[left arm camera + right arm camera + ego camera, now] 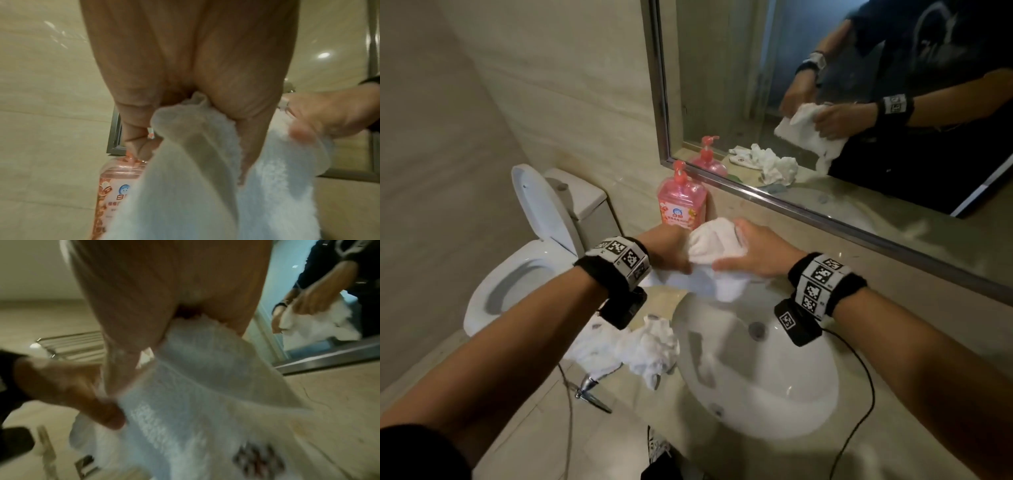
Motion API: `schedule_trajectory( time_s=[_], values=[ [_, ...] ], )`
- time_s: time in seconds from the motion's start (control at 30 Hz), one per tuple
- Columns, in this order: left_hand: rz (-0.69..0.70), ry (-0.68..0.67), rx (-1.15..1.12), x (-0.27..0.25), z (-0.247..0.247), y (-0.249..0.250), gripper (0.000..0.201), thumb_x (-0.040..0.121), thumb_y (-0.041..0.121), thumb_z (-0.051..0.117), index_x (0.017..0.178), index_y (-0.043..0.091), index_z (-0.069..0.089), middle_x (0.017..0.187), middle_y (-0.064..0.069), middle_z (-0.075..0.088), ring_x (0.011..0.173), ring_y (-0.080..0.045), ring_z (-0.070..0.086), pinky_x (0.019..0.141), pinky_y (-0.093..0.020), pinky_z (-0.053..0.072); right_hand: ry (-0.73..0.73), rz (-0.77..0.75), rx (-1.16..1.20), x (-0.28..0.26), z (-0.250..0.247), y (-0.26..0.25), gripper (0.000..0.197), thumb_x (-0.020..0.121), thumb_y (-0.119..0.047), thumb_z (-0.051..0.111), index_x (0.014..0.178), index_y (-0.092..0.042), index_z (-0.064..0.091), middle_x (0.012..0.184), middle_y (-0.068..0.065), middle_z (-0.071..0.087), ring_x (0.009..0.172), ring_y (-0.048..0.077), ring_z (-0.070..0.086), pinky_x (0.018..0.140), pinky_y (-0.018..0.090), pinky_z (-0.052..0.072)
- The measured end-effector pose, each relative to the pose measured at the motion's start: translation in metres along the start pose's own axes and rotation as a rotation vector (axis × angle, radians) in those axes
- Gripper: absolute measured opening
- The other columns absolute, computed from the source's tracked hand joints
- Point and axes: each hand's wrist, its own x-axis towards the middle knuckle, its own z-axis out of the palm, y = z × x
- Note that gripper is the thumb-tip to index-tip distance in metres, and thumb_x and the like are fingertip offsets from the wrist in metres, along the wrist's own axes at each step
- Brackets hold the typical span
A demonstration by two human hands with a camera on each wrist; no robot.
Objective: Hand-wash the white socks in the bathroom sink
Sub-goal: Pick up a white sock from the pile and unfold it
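White sock held in mid-frame, above far rim of white sink; loose end hanging toward basin. Left hand gripping sock from left, fingers curled round bunched fabric. Right hand gripping from right, fingers closed on terry cloth. More white socks heaped on desk, lower centre, just beside sink's left rim. Pink pump bottle upright behind hands, against wall. Toilet at left, lid up. Mirror upper right.
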Motion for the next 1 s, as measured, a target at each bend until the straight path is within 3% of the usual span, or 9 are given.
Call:
schedule_trajectory(
  time_s=[0.07,0.13,0.2,0.27,0.4,0.5,0.6,0.73,1.0],
  values=[
    [-0.019,-0.016,0.027,0.001,0.005,-0.009,0.029,0.081,0.026,0.072,0.104,0.01,0.066,0.097,-0.009,0.069,0.088,-0.029,0.065,0.077,-0.033,0.052,-0.129,-0.028,-0.323,-0.004,0.004,0.001,0.054,0.076,-0.037,0.082,0.118,-0.018,0.054,0.103,-0.005,0.066,0.091,0.014,0.064,0.072,0.028,0.048],
    [0.0,0.006,-0.187,0.001,0.008,-0.023,0.016,0.085,0.024,0.071,0.097,0.014,0.066,0.094,-0.001,0.069,0.085,-0.021,0.065,0.08,-0.033,0.051,-0.173,-0.013,-0.454,-0.008,0.005,0.008,0.029,0.084,-0.03,0.074,0.108,-0.018,0.063,0.097,-0.004,0.069,0.089,0.018,0.065,0.072,0.025,0.045],
    [0.039,0.06,-0.538,-0.003,0.011,-0.034,0.009,0.09,0.021,0.069,0.09,0.028,0.064,0.09,0.01,0.067,0.08,-0.008,0.063,0.081,-0.029,0.051,-0.134,0.128,-0.126,-0.014,0.0,0.02,0.014,0.085,-0.028,0.076,0.094,-0.021,0.067,0.083,-0.011,0.069,0.076,0.01,0.065,0.061,0.015,0.046],
    [0.036,0.139,-0.818,-0.007,0.017,-0.033,0.012,0.092,0.02,0.067,0.091,0.033,0.066,0.09,0.013,0.069,0.081,-0.006,0.065,0.077,-0.025,0.054,-0.068,0.241,0.314,-0.018,0.001,0.031,0.018,0.084,-0.023,0.079,0.097,-0.016,0.07,0.084,-0.002,0.075,0.073,0.013,0.07,0.059,0.017,0.052],
    [-0.095,0.247,-1.178,-0.005,0.021,-0.012,0.004,0.091,0.021,0.066,0.093,0.019,0.069,0.079,0.007,0.071,0.068,-0.009,0.065,0.058,-0.018,0.049,0.292,0.263,0.825,-0.014,0.014,0.02,0.034,0.084,-0.01,0.078,0.116,-0.008,0.066,0.112,0.009,0.075,0.099,0.019,0.073,0.086,0.037,0.06],
    [-0.143,0.258,-1.267,0.003,0.014,0.006,0.038,0.096,0.043,0.057,0.109,0.008,0.067,0.097,-0.008,0.073,0.082,-0.021,0.07,0.069,-0.027,0.055,0.472,0.187,0.769,-0.005,0.036,-0.009,0.035,0.082,-0.035,0.08,0.11,-0.018,0.069,0.101,0.0,0.076,0.09,0.013,0.074,0.072,0.03,0.06],
    [-0.16,0.266,-1.322,0.013,0.007,0.035,0.048,0.103,0.043,0.042,0.117,0.001,0.062,0.111,-0.02,0.069,0.102,-0.037,0.068,0.093,-0.048,0.055,0.462,0.168,0.691,0.007,0.048,-0.039,0.037,0.082,-0.064,0.066,0.102,-0.032,0.066,0.088,-0.012,0.075,0.076,0.002,0.072,0.062,0.024,0.057],
    [-0.161,0.27,-1.375,0.019,0.001,0.047,0.048,0.102,0.046,0.036,0.109,0.006,0.063,0.112,-0.02,0.068,0.104,-0.034,0.067,0.095,-0.049,0.053,0.606,0.198,0.684,0.02,0.044,-0.051,0.029,0.094,-0.058,0.055,0.089,-0.031,0.065,0.073,-0.012,0.072,0.062,-0.004,0.068,0.047,0.014,0.049],
    [-0.175,0.256,-1.394,0.019,0.009,0.034,0.038,0.101,0.036,0.044,0.107,0.004,0.063,0.105,-0.025,0.068,0.091,-0.04,0.066,0.091,-0.05,0.051,0.585,0.176,0.524,0.028,0.053,-0.04,0.035,0.096,-0.059,0.05,0.09,-0.028,0.065,0.076,-0.007,0.071,0.061,0.001,0.068,0.049,0.016,0.051]
  ],
)
